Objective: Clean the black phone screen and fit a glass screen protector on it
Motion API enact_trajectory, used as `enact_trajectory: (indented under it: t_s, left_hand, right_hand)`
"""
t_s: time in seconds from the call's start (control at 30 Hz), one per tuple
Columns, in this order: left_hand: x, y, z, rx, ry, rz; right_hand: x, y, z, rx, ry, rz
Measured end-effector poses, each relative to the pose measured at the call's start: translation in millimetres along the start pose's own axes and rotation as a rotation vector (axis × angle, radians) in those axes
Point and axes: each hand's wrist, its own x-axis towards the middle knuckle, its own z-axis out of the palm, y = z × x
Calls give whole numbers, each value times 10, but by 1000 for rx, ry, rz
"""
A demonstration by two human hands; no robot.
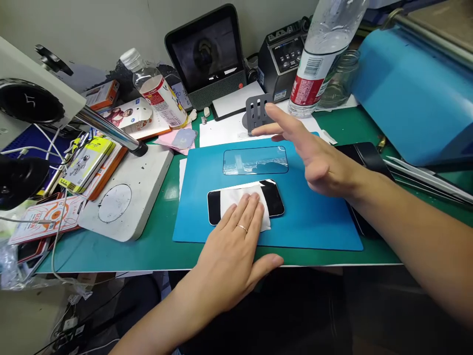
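Observation:
My left hand (234,244) lies flat, its outstretched fingers pressing a white wipe (229,197) onto the screen of a smartphone (275,197). The phone rests face up on a blue mat (314,224), its middle covered by the wipe. Just behind it lies a clear screen protector (254,160) with a dark border. Above the right part of the mat hovers my right hand (314,153), fingers spread and holding nothing. A grey phone stand (257,113) is behind that hand's fingertips.
At the left stands a white microscope base (155,190) with a metal post, near stacked boxes (86,162). Bottles (162,93) (314,69), a smart display (207,54) and a black device (283,59) line the back. A blue machine (414,93) occupies the right, beside a black case (360,158).

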Motion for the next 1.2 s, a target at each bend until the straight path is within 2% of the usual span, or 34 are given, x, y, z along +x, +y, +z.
enact_trajectory:
  t_s: [0.13, 0.2, 0.43, 0.5, 0.63, 0.7, 0.77, 0.87, 1.0, 1.1, 1.2]
  left_hand:
    - [296, -6, -4, 11, -10, -17]
    - [329, -4, 14, 29, 3, -19]
    - [-32, -5, 97, 64, 45, -42]
    - [55, -19, 95, 58, 44, -41]
    - [402, -64, 65, 33, 13, -60]
    - [455, -89, 49, 15, 12, -55]
    - [361, -108, 49, 3, 21, -48]
    - [39, -152, 85, -11, 37, -50]
    - [-323, -260, 162, -10, 84, -121]
    - [-392, -274, 200, 17, 106, -215]
    - [-345, -195, 207, 44, 127, -268]
  right_hand:
    - [13, -1, 4, -25, 8, -8]
    - [15, 7, -1, -26, 21, -13]
    - [14, 1, -9, -23, 3, 28]
    - [17, -15, -3, -33, -9, 40]
    - [18, -10, 11, -35, 9, 5]
    - [22, 11, 12, -29, 28, -5]
    - [27, 26, 10, -33, 36, 3]
    - [28, 22, 8, -39, 21, 25]
    - [28, -11, 6, -49, -8, 55]
    - [28, -23, 5, -55, -5, 50]
    - [30, -24, 8, -62, 10, 41]
